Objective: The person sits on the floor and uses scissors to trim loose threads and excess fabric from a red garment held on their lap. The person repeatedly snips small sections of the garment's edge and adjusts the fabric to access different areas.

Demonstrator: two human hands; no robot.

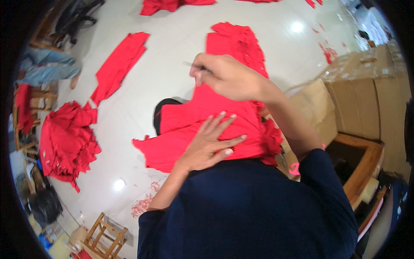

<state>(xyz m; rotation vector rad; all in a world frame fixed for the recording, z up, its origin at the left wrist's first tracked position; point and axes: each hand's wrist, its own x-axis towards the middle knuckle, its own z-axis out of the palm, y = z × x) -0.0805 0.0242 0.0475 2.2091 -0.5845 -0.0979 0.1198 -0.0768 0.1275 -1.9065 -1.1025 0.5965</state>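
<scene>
A red garment (185, 149) lies spread across my lap, its folds bunched at the right. My left hand (209, 142) rests flat on it with the fingers apart. Above the cloth, my right hand (215, 73) is closed around a small thin metal tool (188, 64). Its tip juts out to the left; most of it is hidden in the fingers and blurred, so its exact kind does not show. Just beyond that hand, more red cloth (239, 41) with ruffled edges stretches over the floor. A black rounded thing (158, 116) peeks out from under the garment.
A heap of red garments (69, 142) and a long red piece (118, 67) lie on the pale floor at left. Cardboard boxes (353, 103) and a wooden frame (371, 168) stand close on my right. A wooden stool (105, 237) is at lower left; a person's leg (49, 67) shows far left.
</scene>
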